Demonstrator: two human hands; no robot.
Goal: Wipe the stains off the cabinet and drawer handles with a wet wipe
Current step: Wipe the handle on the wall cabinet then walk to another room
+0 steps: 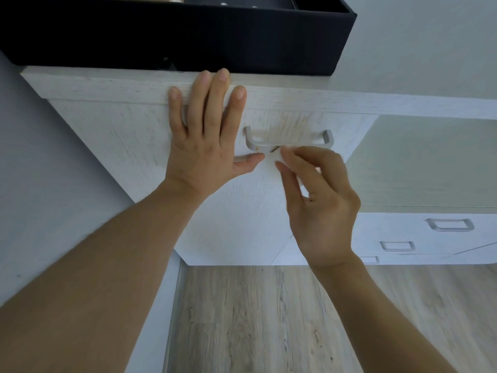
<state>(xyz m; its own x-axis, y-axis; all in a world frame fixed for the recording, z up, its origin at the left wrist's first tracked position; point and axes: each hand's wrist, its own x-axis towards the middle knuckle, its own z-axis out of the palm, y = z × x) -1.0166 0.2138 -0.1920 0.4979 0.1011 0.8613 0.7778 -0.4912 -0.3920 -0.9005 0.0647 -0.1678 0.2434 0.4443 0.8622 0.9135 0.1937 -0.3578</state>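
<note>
A white cabinet (129, 135) fills the middle of the head view. Its front carries a grey bar handle (289, 142), with brownish stains on the wood behind it. My left hand (204, 135) lies flat on the cabinet's top edge, fingers straight and spread, thumb pointing right toward the handle. My right hand (320, 200) pinches a small white wet wipe (274, 157) between thumb and fingertips and holds it against the handle's lower left part. Most of the wipe is hidden by my fingers.
A black fabric box (188, 33) sits on top of the cabinet. To the lower right stands a low white drawer unit (419, 238) with grey handles (449, 224). Wood-look floor (269, 319) lies below, and a pale wall (430, 49) behind.
</note>
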